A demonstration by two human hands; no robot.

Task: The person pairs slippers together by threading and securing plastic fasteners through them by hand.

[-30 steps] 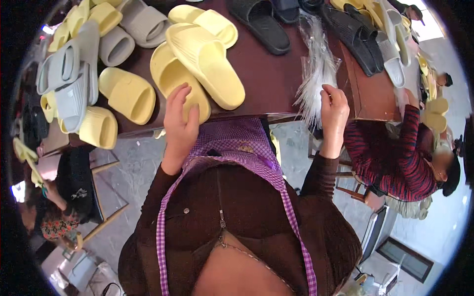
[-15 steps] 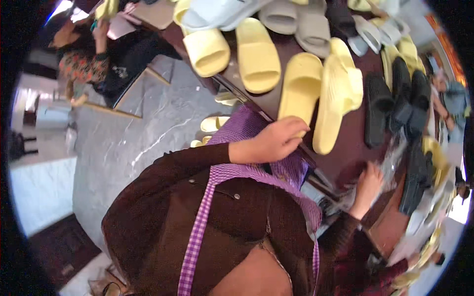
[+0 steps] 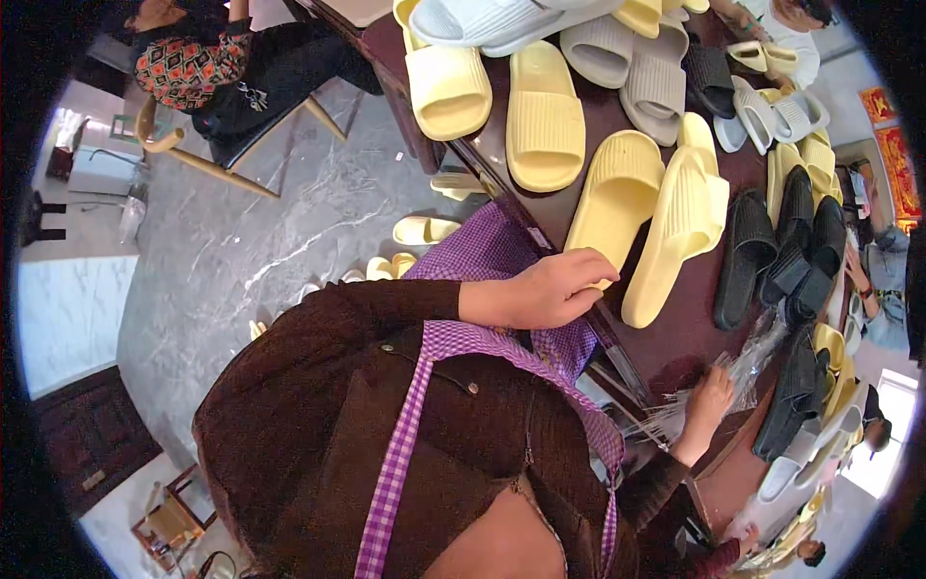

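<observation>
My left hand (image 3: 552,292) is closed at the heel end of a yellow slide slipper (image 3: 615,198), fingertips on its edge. This slipper lies sole down on the dark red table. Just right of it a second yellow slipper (image 3: 677,232) leans on its side, partly over another yellow one. My right hand (image 3: 710,405) is at the table's near edge, fingers bent into a bunch of thin clear plastic strands (image 3: 748,365). Which strands it grips is partly hidden by the fingers.
More yellow slippers (image 3: 546,121), grey slippers (image 3: 656,92) and black slippers (image 3: 746,256) crowd the dark red table (image 3: 666,362). A few yellow slippers (image 3: 424,230) are on the grey floor. One person sits on a wooden chair (image 3: 217,169) at left; other people work along the table's right side.
The whole view has shifted a little. My left hand stays at the yellow slipper's heel, and my right hand remains among the clear plastic strands.
</observation>
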